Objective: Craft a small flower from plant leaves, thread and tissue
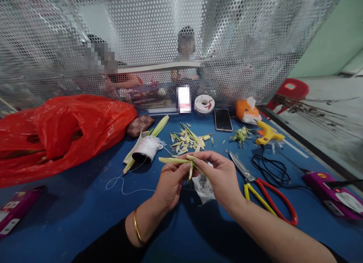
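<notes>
Between my two hands is a small bundle of pale green leaf strips point(176, 160), with strips sticking out to the left and downward. My left hand point(171, 180) pinches it from the left, thumb on top. From the right, my right hand point(219, 174) grips the same bundle between thumb and fingers. A crumpled white tissue point(203, 187) lies below my right hand. Cut leaf pieces point(185, 140) are piled just beyond the hands. Left of them, a spool of white thread point(149, 147) rests on a leaf, its loose thread trailing toward my left hand.
On the blue table point(113, 221) are a red plastic bag point(93, 127), scissors point(263, 195), a yellow glue gun point(269, 133), purple power strips point(331, 195), a phone point(223, 119), a ribbon roll point(204, 104) and a tissue pack point(247, 111). People sit behind the perforated metal screen point(147, 32).
</notes>
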Demonstrator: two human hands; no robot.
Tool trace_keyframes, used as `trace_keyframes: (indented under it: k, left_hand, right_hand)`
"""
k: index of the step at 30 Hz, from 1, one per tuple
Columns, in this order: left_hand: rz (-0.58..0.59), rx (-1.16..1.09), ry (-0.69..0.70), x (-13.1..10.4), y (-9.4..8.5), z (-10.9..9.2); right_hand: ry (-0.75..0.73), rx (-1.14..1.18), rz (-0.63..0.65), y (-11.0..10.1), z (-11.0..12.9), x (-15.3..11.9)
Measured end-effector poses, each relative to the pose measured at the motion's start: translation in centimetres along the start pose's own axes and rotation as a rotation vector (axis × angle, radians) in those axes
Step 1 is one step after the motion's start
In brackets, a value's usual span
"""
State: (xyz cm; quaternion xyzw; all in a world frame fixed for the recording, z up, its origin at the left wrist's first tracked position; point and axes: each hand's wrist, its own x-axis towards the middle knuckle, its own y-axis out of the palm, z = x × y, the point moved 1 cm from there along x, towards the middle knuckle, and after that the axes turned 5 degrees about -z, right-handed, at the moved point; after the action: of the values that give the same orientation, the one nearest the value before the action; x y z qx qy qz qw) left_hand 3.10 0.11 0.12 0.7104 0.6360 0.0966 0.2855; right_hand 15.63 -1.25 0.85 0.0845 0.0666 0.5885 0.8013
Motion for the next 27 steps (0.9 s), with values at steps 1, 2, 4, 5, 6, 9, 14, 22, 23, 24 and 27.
trace_keyframes:
  k: [1, 2, 4, 5, 6, 9, 14, 22, 23, 24, 27]
  left_hand:
    - [0.002, -0.007, -0.007, 0.02, 0.01, 0.01]
    - [0.004, -0.013, -0.014, 0.05, 0.02, 0.04]
    - [0.001, -0.027, -0.030, 0.13, -0.03, 0.17]
    - [-0.001, -0.035, -0.042, 0.18, -0.09, 0.25]
    - [-0.004, -0.044, -0.054, 0.23, -0.16, 0.34]
    - [-0.005, -0.071, -0.087, 0.37, -0.39, 0.45]
    - [0.029, -0.098, -0.145, 0.39, -0.56, 0.20]
    - [0.049, 0.007, -0.116, 0.28, -0.70, 0.14]
    - [0.058, 0.011, -0.108, 0.33, -0.74, 0.09]
    - [0.076, 0.018, -0.101, 0.39, -0.77, 0.04]
    - [0.129, 0.055, -0.082, 0.55, -0.85, -0.06]
  right_hand:
    - [-0.008, -0.005, 0.000, -0.01, 0.00, -0.02]
    - [-0.015, -0.006, -0.005, -0.01, 0.02, -0.05]
    - [-0.030, 0.002, -0.026, 0.01, 0.09, -0.09]
    - [-0.037, 0.006, -0.037, 0.02, 0.14, -0.11]
    - [-0.046, 0.006, -0.048, 0.03, 0.20, -0.12]
    - [-0.083, -0.040, -0.075, 0.01, 0.33, -0.18]
    - [-0.148, -0.151, -0.102, -0.19, 0.38, -0.25]
    - [-0.153, -0.254, -0.076, -0.51, 0.03, -0.02]
    - [-0.157, -0.250, -0.073, -0.54, 0.02, 0.00]
    - [-0.164, -0.244, -0.071, -0.56, 0.04, 0.01]
    - [-0.179, -0.198, -0.065, -0.52, 0.22, 0.04]
